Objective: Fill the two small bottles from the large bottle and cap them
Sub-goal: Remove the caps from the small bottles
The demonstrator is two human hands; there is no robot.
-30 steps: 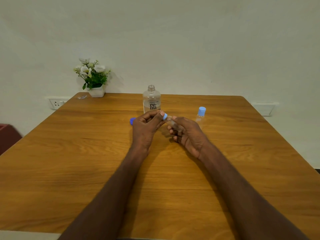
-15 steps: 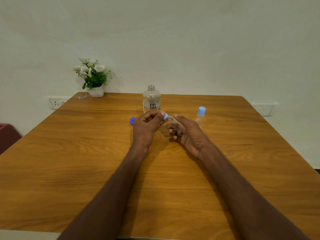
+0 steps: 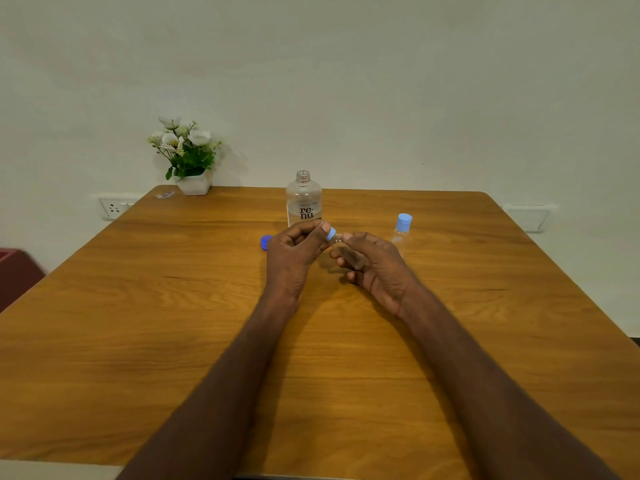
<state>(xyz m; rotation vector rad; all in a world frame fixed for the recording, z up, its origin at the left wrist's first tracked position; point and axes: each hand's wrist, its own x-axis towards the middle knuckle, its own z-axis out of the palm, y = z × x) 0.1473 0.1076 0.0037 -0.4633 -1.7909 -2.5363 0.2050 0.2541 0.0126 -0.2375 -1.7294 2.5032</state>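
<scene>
The large clear bottle [image 3: 303, 199], labelled "renu", stands uncapped at the table's far middle. Its dark blue cap [image 3: 265, 242] lies on the wood to the left of my hands. My right hand [image 3: 375, 268] grips a small clear bottle [image 3: 351, 255], tilted with its neck toward the left. The fingers of my left hand [image 3: 294, 258] pinch the light blue cap [image 3: 331, 233] sitting on that neck. A second small bottle [image 3: 402, 227] with a light blue cap stands upright to the right, apart from both hands.
A white pot of flowers [image 3: 188, 157] stands at the wooden table's [image 3: 138, 323] far left corner, with a small clear wrapper [image 3: 165, 194] beside it. Wall sockets [image 3: 112, 207] sit behind the table edge. A dark red object [image 3: 14, 275] is at the left.
Both hands stay together in front of the large bottle. The left fingers have shifted slightly around the light blue cap; nothing else has moved.
</scene>
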